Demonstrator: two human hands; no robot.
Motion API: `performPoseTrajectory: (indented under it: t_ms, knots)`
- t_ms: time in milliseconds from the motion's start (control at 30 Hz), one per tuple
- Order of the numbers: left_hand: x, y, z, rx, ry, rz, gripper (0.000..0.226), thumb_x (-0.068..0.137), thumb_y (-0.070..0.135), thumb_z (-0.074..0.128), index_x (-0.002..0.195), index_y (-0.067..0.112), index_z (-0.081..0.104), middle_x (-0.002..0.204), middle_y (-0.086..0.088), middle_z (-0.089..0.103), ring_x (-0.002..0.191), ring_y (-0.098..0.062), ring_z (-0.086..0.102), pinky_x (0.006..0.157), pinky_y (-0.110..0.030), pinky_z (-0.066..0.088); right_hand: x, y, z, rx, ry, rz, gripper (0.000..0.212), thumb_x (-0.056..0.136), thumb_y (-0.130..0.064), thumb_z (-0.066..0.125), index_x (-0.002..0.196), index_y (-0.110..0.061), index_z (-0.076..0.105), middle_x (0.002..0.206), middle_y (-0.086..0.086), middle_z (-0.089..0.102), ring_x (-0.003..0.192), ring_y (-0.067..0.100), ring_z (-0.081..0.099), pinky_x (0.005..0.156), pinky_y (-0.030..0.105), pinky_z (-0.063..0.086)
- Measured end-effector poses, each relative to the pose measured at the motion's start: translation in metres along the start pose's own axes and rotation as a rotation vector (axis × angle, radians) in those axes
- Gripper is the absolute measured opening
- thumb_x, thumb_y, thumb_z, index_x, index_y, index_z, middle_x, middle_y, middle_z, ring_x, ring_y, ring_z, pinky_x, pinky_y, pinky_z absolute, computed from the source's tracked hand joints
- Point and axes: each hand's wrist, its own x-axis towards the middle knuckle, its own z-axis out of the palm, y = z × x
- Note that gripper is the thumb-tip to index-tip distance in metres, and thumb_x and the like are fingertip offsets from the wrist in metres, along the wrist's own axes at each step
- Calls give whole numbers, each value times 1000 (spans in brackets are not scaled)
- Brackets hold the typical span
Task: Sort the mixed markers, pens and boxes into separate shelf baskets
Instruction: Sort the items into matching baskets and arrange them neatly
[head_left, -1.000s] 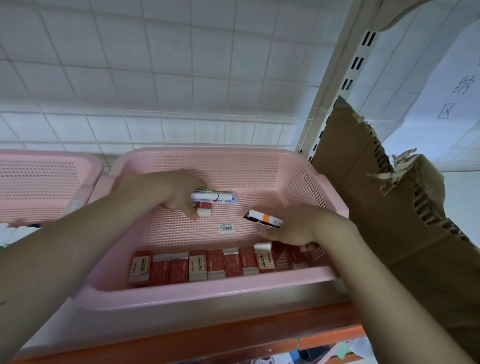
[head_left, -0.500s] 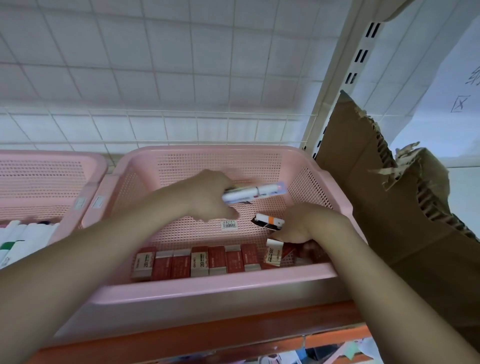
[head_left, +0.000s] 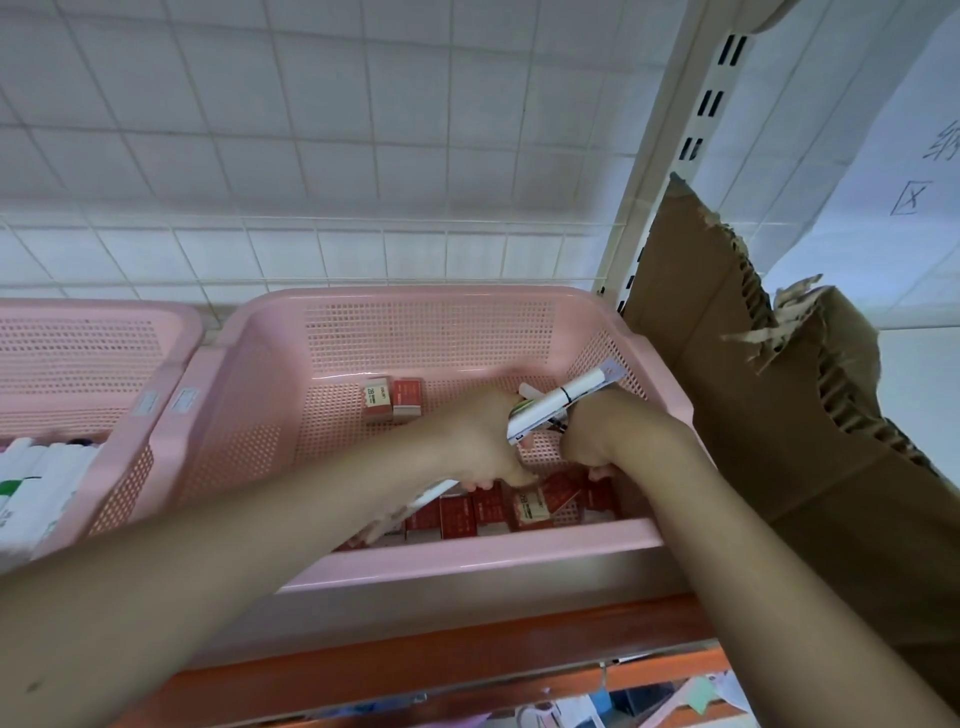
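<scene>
Hands over a pink mesh basket on a shelf, head view. We see the left hand reaching in from seven o'clock, its fingers curled round a white marker that slants from the palm up toward one o'clock, its capped end near the basket's right wall. A second white, pen-like object sticks out below this hand toward seven o'clock; we cannot tell whether the hand grips it as well. The right hand enters from five o'clock and lies just beside the left, fingers curled downward toward the basket floor; what they close on, if anything, is hidden from us.

Along the basket's front wall, at six o'clock from the hands, we note a row of small red boxes, one of them a tilted red-and-cream box. Two further boxes stand together well apart from that row, at ten o'clock from the hands, near the back wall.

At nine o'clock a second pink basket touches the first and holds white markers. Torn brown cardboard leans at three o'clock, beside the slotted shelf upright.
</scene>
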Motion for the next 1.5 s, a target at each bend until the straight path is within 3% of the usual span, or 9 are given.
performPoseTrajectory:
  t_ms: [100,167,233,500,900,1100,1300,1433,1500]
  knots:
    - [-6,-5,-6,22,-33,-44,32,75,5,75,98,9,52,66,-12,57,37,-12,48,39,-22,43,0,1,-1,-6,25,4,39,92,-6,48,131,-1,45,71,4,50,54,14,50,47,21,42]
    - [-11,-6,-9,27,-41,-46,32,75,6,75,99,9,54,60,-7,56,34,-8,48,38,-19,42,-2,1,-1,-3,14,3,51,93,-13,50,141,-5,33,89,5,57,59,16,51,45,19,39]
    - [-16,-6,-18,1,2,-17,28,75,15,77,88,22,53,63,-2,57,32,-1,47,37,-15,40,-2,0,1,-92,-4,-34,47,94,-27,52,135,-5,43,105,8,56,66,17,50,50,20,40]
    - [-41,-22,-70,-232,391,-39,20,81,33,70,76,17,59,54,6,61,35,-1,50,36,-12,38,-7,-6,6,-364,-75,-127,50,93,-53,46,110,-8,60,76,-1,47,69,15,47,54,23,36]
    - [-44,-34,-63,-214,389,-74,18,86,36,63,79,20,59,66,5,63,37,1,52,38,-11,39,-6,-19,6,-124,-77,-173,26,94,-37,52,92,-11,50,67,1,52,41,7,49,33,11,35]
    - [-45,-36,-61,-240,403,-73,18,86,35,64,77,20,58,64,5,62,35,2,51,36,-10,38,-10,-9,4,62,6,-247,37,86,-52,56,75,-17,52,61,-2,60,42,7,52,43,16,40]
    - [-45,-37,-61,-251,400,-79,17,87,34,63,78,21,58,62,7,62,35,2,51,37,-11,39,-16,-15,11,-236,-111,-252,41,84,-55,58,81,-15,52,71,-2,51,60,12,48,51,24,35]
    - [-46,-39,-61,-264,406,-84,15,86,34,64,80,21,59,57,10,62,35,1,51,37,-12,40,-20,-17,7,-359,-159,-132,63,88,-64,44,123,-12,54,86,-2,49,77,17,49,55,26,34]
    - [-46,-39,-61,-268,406,-86,14,86,34,64,81,22,59,57,10,62,35,1,50,37,-13,40,-20,-15,6,-333,-160,-120,58,87,-62,45,119,-14,55,89,0,50,79,18,51,56,26,36]
